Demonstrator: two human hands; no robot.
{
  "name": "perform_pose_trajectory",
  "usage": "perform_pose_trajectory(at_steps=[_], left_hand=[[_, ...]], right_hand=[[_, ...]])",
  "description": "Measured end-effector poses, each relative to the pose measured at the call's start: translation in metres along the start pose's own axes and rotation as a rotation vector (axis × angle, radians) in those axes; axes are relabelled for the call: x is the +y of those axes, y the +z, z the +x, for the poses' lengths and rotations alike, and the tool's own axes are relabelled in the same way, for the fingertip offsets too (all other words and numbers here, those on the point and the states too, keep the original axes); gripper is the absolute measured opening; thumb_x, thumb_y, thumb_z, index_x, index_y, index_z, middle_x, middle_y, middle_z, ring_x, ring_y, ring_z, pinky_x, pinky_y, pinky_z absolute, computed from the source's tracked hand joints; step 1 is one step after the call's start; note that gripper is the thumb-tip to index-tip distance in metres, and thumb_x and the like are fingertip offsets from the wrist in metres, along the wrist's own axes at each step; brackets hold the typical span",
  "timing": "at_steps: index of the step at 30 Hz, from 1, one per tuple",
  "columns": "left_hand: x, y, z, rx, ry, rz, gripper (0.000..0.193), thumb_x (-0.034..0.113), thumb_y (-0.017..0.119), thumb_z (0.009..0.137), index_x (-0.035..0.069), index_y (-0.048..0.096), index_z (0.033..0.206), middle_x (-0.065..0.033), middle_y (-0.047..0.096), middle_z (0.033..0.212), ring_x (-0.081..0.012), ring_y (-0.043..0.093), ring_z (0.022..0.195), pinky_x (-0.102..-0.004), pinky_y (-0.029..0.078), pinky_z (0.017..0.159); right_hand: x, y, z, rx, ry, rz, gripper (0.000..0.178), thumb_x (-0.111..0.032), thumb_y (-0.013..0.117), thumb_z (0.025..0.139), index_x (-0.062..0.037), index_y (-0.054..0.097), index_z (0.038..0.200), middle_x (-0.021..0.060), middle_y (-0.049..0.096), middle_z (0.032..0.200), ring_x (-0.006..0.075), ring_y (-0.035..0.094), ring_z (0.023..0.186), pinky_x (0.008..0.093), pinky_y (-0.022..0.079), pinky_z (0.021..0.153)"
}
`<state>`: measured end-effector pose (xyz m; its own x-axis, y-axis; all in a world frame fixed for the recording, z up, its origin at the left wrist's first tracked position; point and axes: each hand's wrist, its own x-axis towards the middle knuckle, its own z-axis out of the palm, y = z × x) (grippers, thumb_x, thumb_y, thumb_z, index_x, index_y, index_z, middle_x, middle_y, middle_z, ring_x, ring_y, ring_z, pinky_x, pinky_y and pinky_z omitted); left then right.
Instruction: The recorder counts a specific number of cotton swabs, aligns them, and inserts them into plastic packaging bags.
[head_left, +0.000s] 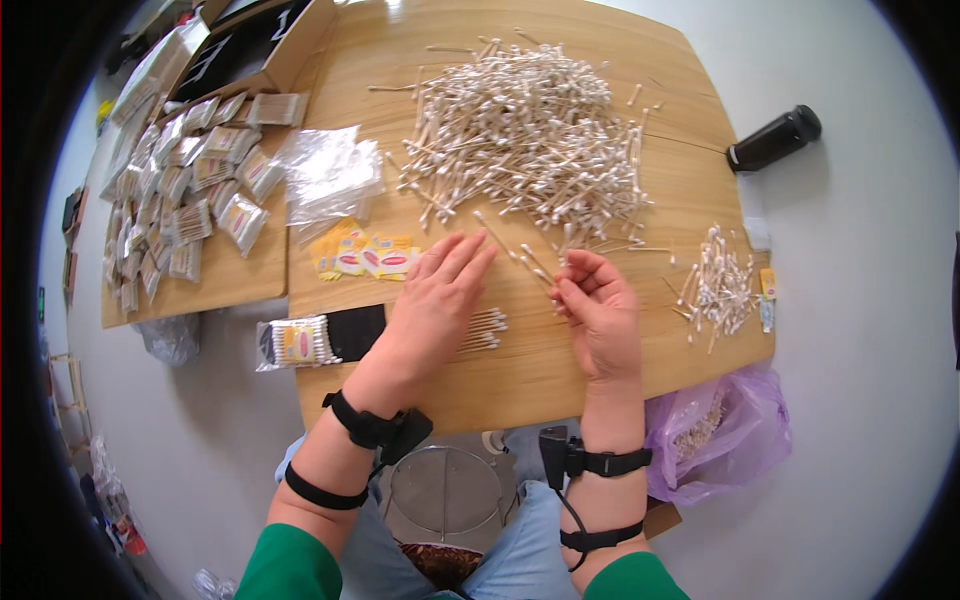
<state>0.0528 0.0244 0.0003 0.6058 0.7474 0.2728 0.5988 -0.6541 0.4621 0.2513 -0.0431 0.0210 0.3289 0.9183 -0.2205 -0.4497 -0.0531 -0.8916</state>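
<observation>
A few cotton swabs (536,268) lie slanting between my two hands, their lower ends at my right fingertips. My right hand (600,315) pinches them between thumb and forefinger. My left hand (440,290) is stretched out low over the tabletop, fingers extended, its tips close to the upper end of a swab. From beneath its palm side, a row of swabs (488,328) sticks out to the right. Just left of that hand, yellow-and-white printed cards (390,262) lie in a loose spread. A filled clear packet of swabs (302,342) rests by a black pad (356,333).
A big heap of loose swabs (530,135) covers the far middle of the table, with a smaller pile (718,290) at right. Clear bags (330,175), many filled packets (190,190) and an open carton (290,55) are at left. A black bottle (775,138) and purple bag (745,440) are at right.
</observation>
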Motion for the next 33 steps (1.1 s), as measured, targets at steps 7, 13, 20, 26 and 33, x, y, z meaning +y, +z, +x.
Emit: perform_pose_trajectory(at_steps=[7,13,20,26,33], left_hand=[[-0.004,0.000,0.004,-0.098,0.007,0.101,0.052,0.012,0.062,0.091,0.009,0.051,0.141,-0.0080,0.046,0.152,-0.0308,0.040,0.139,-0.0437,0.032,0.115],[-0.005,0.001,0.008,-0.103,-0.003,0.101,0.050,0.010,0.061,0.091,0.007,0.052,0.140,-0.0075,0.048,0.150,-0.0307,0.042,0.138,-0.0438,0.033,0.113],[-0.001,0.001,0.012,-0.096,0.060,0.126,0.050,0.008,0.061,0.091,0.006,0.052,0.140,-0.0089,0.048,0.149,-0.0312,0.043,0.136,-0.0438,0.034,0.113],[-0.001,-0.004,0.010,-0.089,0.052,0.116,0.046,0.008,0.060,0.091,0.005,0.054,0.136,-0.0100,0.053,0.143,-0.0316,0.045,0.134,-0.0429,0.036,0.112],[0.003,-0.014,0.006,-0.075,0.081,0.052,0.034,0.007,0.061,0.090,0.003,0.060,0.123,-0.0116,0.060,0.127,-0.0317,0.052,0.124,-0.0432,0.041,0.104]], right_hand=[[-0.011,-0.043,0.008,0.162,-0.085,0.108,0.025,0.002,0.065,0.092,-0.0022,0.062,0.116,0.0042,0.065,0.097,0.0118,0.065,0.081,0.0211,0.049,0.067],[-0.025,-0.102,0.008,0.762,-0.352,-0.771,0.037,0.002,0.066,0.088,-0.0011,0.059,0.125,0.0109,0.065,0.106,0.0210,0.065,0.097,0.0348,0.054,0.083],[-0.017,-0.087,0.013,0.322,-0.582,-1.740,0.046,-0.021,0.057,0.097,-0.0051,0.053,0.140,0.0119,0.055,0.141,0.0361,0.036,0.142,0.0557,0.024,0.118],[-0.022,-0.094,0.012,0.310,-0.338,-1.736,0.045,-0.027,0.053,0.099,-0.0060,0.055,0.139,0.0072,0.051,0.148,0.0336,0.034,0.145,0.0556,0.020,0.120],[-0.033,-0.106,0.004,0.567,-0.343,-1.801,0.041,-0.023,0.053,0.099,-0.0031,0.058,0.134,0.0117,0.053,0.145,0.0340,0.036,0.144,0.0543,0.026,0.118]])
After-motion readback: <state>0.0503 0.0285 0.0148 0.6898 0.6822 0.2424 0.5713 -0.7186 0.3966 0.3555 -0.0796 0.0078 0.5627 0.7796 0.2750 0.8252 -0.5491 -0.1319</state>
